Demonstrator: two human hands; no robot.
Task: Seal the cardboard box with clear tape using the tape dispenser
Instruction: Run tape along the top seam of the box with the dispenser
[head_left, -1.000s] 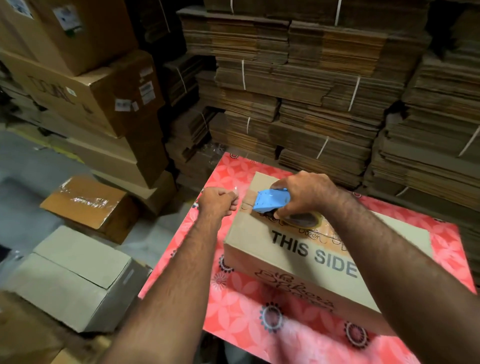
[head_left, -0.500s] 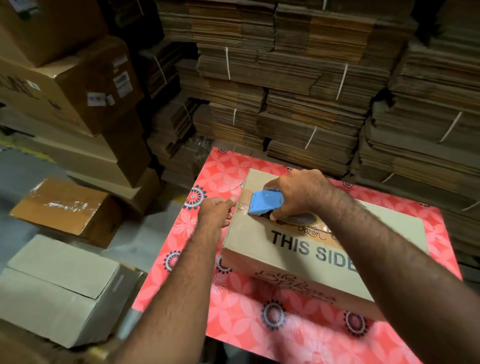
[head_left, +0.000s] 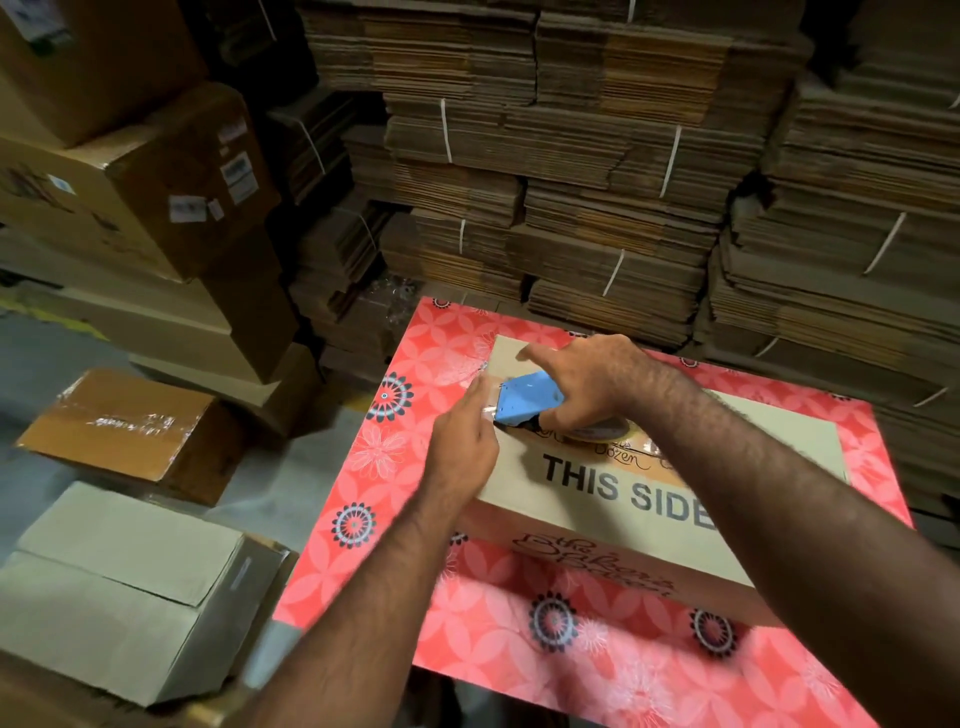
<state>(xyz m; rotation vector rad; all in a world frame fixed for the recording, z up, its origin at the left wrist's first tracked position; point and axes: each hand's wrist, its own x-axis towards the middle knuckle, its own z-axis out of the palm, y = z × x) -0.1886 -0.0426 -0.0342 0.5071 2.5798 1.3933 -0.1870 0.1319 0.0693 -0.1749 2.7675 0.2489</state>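
Since 0.5 s ago | left hand (head_left: 460, 447) rose onto box (head_left: 613, 499) edge; index extended

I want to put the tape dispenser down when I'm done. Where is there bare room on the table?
The red tablecloth is bare along the near edge in front of the cardboard box, and in a strip to the box's left. The box's far left corner is crowded: left hand, right hand and tape dispenser.
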